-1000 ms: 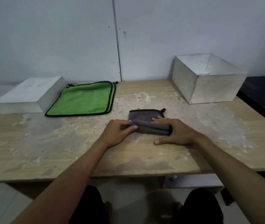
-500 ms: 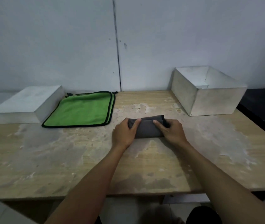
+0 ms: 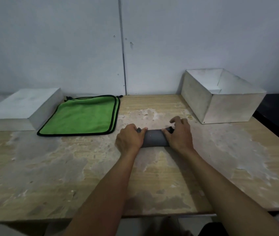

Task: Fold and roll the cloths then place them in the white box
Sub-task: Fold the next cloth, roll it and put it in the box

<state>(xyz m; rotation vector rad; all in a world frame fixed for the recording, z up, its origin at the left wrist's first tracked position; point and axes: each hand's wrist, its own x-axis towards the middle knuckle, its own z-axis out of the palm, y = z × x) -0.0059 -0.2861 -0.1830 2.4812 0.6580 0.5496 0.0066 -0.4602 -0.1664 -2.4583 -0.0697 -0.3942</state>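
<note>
A grey cloth (image 3: 154, 138) lies rolled into a tight cylinder at the middle of the wooden table. My left hand (image 3: 130, 139) grips its left end and my right hand (image 3: 179, 135) grips its right end, with some fingers lifted off. To the left, a stack of green cloths (image 3: 82, 115) with black edging lies flat. An open white box (image 3: 220, 97) stands at the back right of the table; the part of its inside that shows holds nothing.
A closed white box (image 3: 21, 109) sits at the back left, touching the green cloths. The worn wooden table (image 3: 67, 167) ends at a grey wall behind. A dark surface (image 3: 278, 109) lies beyond the table's right edge.
The grey cloth went from half rolled to a full roll, moving away from me. Both hands followed it forward to its two ends. The camera tilted up.
</note>
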